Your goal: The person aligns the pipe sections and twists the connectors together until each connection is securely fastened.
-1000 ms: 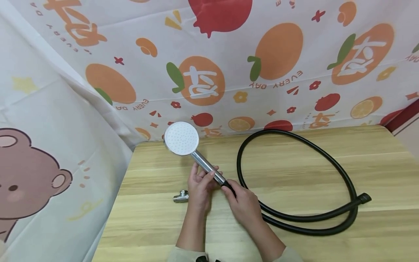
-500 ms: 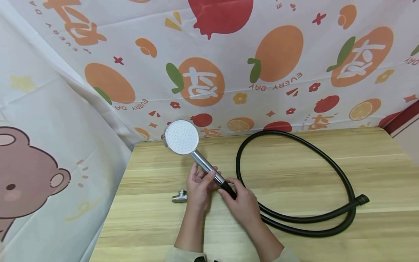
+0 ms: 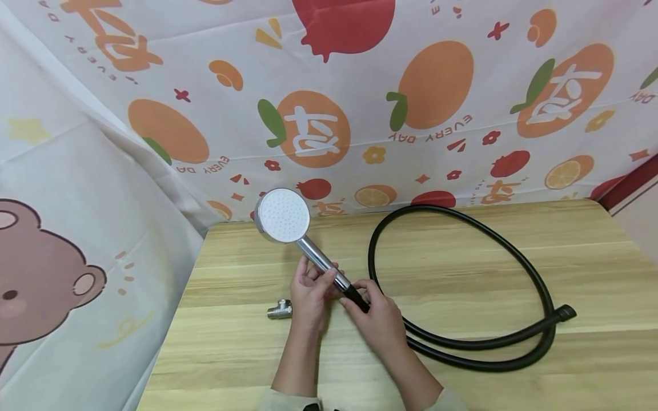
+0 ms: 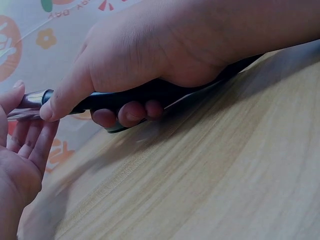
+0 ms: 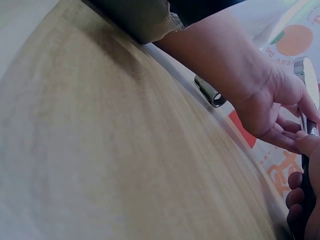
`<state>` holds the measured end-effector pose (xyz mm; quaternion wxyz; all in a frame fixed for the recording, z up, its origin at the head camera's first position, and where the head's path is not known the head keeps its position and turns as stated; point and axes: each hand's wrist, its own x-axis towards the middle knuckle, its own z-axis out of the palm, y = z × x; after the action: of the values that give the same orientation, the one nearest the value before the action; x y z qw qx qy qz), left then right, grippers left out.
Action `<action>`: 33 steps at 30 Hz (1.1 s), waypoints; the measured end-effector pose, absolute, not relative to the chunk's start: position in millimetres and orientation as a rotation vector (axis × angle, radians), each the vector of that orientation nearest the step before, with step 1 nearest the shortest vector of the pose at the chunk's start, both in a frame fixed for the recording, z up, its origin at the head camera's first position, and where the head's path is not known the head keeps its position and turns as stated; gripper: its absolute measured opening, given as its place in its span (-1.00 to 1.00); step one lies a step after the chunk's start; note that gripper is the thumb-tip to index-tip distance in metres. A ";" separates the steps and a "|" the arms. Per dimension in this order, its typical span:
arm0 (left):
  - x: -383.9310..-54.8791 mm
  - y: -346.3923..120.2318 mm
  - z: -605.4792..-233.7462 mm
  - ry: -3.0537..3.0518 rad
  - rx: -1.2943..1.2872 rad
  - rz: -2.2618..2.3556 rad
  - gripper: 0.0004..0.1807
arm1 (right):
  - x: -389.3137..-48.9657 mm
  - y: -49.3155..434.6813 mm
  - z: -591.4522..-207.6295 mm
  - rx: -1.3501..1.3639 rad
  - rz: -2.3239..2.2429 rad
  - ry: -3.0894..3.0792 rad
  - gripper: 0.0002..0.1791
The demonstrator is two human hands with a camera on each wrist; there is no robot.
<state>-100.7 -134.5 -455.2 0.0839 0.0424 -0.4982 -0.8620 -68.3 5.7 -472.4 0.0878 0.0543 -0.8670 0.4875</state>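
White fruit-print cloth hangs behind a wood-grain table, where a person in pale sleeves holds two joined-up parts just above the surface. Black hose loops across the right side of the tabletop, its free end lying atop its own coil. A chrome shower head points its white spray face up and toward the person, out beyond the left hand; its long axis slants from far left to near right, down to where the handle meets the hose's black end in one line (how firmly the two are joined cannot be told). That meeting point sits between the hands, with the right thumb and forefinger nearer to it. The right hand, back uppermost, curls its fingers around the hose end. The left, palm turned upward and inward, pinches the lower handle, thumb across the top and fingers beneath. Smallest in view, a metal fitting lies on the wood just beside the left wrist, untouched.
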 end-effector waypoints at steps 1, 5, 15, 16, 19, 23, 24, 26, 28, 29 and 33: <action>-100.6 -134.4 -455.1 -1.486 0.128 -2.569 -0.25 | -68.2 5.7 -472.2 0.164 1.450 -2.579 -0.61; -100.6 -134.4 -455.3 -1.493 0.130 -2.557 -0.26 | -67.9 5.8 -472.4 0.183 1.435 -2.576 -0.65; -102.0 -136.3 -460.2 -1.494 0.077 -2.572 -0.23 | -67.3 6.9 -473.2 0.224 1.337 -2.594 -0.68; -102.0 -136.6 -460.8 -1.501 0.071 -2.570 -0.24 | -67.3 6.9 -473.2 0.226 1.340 -2.595 -0.69; -101.6 -137.7 -462.0 -1.513 0.053 -2.568 -0.25 | -67.6 6.8 -474.0 0.237 1.349 -2.594 -0.70; -101.3 -138.4 -462.3 -1.511 0.042 -2.584 -0.26 | -67.9 6.9 -474.3 0.242 1.366 -2.595 -0.73; -101.2 -138.5 -461.9 -1.512 0.039 -2.589 -0.27 | -67.9 6.9 -474.3 0.242 1.370 -2.596 -0.74; -101.1 -138.6 -461.2 -1.509 0.039 -2.598 -0.27 | -68.0 7.0 -474.3 0.244 1.380 -2.597 -0.75; -100.8 -138.5 -460.5 -1.506 0.036 -2.606 -0.28 | -68.0 7.2 -474.4 0.247 1.390 -2.599 -0.76; -100.8 -138.6 -460.4 -1.506 0.033 -2.609 -0.28 | -67.9 7.3 -474.4 0.247 1.393 -2.601 -0.76; -100.6 -138.7 -460.8 -1.518 0.028 -2.611 -0.27 | -67.7 8.1 -473.8 0.250 1.414 -2.602 -0.75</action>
<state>-100.6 -138.7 -460.8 0.0609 0.0094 -0.5016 -0.8629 -67.7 8.1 -473.8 0.0848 0.0837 -0.8724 0.4741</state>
